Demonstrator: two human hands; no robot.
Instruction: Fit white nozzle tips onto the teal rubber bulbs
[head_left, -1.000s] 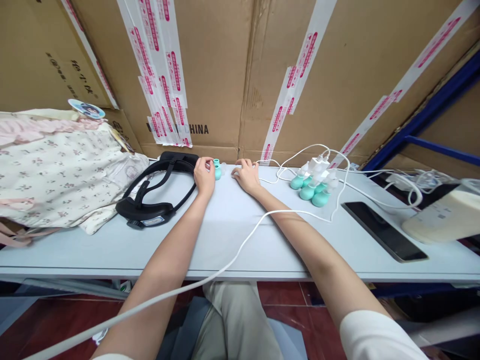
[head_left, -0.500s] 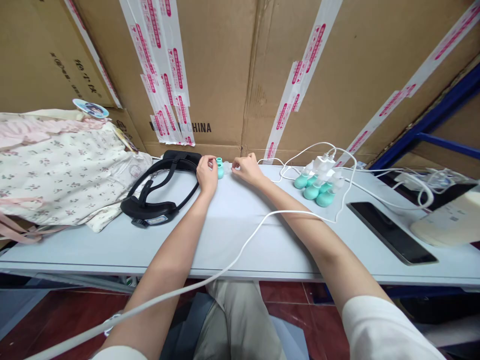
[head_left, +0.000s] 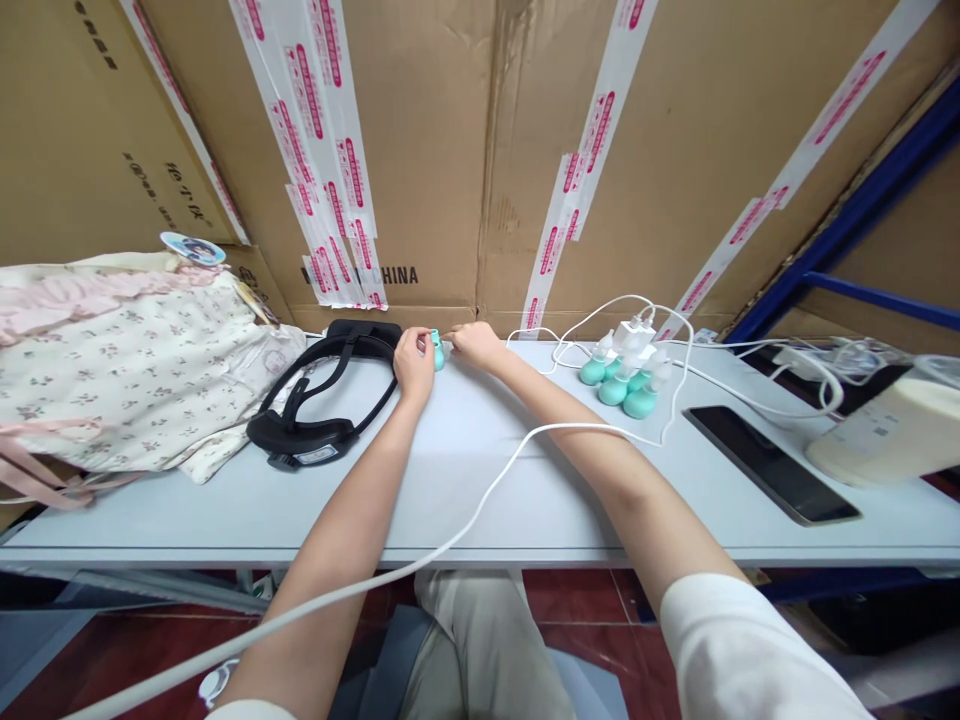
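Observation:
My left hand [head_left: 414,362] is closed around a small teal squeeze bulb [head_left: 439,352] near the back of the table. The bulb stands upright, its open neck showing above my fingers. My right hand [head_left: 478,345] is just to the right of it, with fingers drawn together and fingertips close to the neck. Whatever those fingertips pinch is too small to make out. Farther right, several more teal bulbs with clear nozzles [head_left: 640,398] stand in a cluster around a white charger [head_left: 636,332].
A black head strap [head_left: 300,432] lies left of my left hand, beside a floral cloth bag [head_left: 142,370]. A white cable [head_left: 480,505] crosses over both forearms. To the right are a dark phone [head_left: 772,465] and a cream container [head_left: 885,435]. Taped cardboard [head_left: 427,150] stands behind the table [head_left: 487,470].
My right hand has turned palm-down and moved slightly left, closer to the bulb. A clear piece between the hands no longer shows. My left hand keeps its hold; the view has shifted slightly.

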